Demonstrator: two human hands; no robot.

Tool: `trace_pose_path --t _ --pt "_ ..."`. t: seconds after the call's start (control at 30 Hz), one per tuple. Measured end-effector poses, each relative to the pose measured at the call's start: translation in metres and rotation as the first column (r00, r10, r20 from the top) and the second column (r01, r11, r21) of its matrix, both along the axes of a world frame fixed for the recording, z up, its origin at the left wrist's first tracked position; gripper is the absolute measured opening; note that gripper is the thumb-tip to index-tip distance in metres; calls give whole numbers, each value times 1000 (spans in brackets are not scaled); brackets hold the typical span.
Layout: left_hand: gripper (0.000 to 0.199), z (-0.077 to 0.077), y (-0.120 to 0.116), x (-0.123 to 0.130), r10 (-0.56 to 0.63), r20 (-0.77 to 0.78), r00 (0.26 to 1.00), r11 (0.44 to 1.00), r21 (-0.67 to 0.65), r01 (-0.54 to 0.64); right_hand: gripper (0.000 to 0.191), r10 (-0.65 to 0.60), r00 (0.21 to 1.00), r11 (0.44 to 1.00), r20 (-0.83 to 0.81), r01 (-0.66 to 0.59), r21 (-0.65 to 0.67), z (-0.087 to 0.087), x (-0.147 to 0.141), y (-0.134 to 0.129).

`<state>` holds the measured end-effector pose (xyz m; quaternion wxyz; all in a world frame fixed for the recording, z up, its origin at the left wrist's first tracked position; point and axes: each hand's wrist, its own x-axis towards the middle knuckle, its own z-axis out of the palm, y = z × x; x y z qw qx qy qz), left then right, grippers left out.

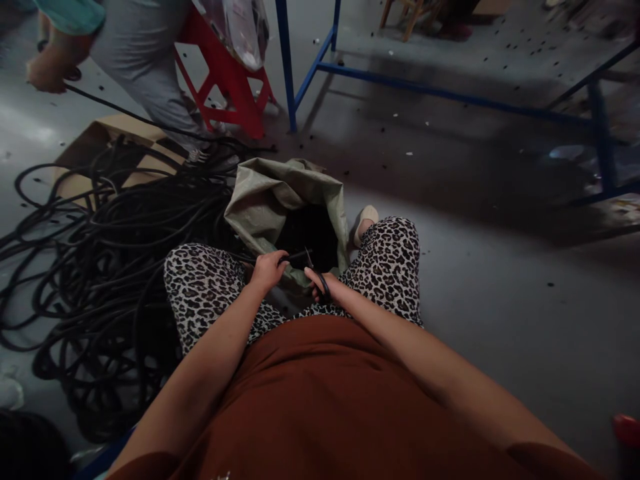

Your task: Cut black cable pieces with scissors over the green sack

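My left hand [270, 270] is closed around a black rubber cord [299, 255], whose end sticks out to the right over an open woven sack [260, 200]. In my right hand [320, 281] is a pair of scissors [325, 287] with black handles; the blades point up and meet the cord near its end. The sack stands between my knees with its rim folded outward, and dark contents [313, 233] lie inside, too dim to make out. From my left hand the cord runs leftward over my thigh.
A large tangle of black cord [150, 227] covers the floor at left, beside a cardboard box [75, 150]. Another person's hand [50, 70] holds a cord strand there. Beyond are a red stool [235, 93] with plastic bags and a blue metal frame [400, 81]. Small black bits dot the floor.
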<state>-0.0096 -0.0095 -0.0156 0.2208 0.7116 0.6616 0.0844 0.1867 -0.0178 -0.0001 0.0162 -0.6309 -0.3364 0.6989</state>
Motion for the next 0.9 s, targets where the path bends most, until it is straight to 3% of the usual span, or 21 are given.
trace_pose_path --t 0.47,0.9 --pt "27 -1 -1 0 -47 -16 999 999 -9 47 48 -31 999 999 -12 31 6 3 0 -1" --pt "29 -3 -1 6 -54 4 999 997 -61 54 49 -10 994 995 109 -1 103 -4 2 -2"
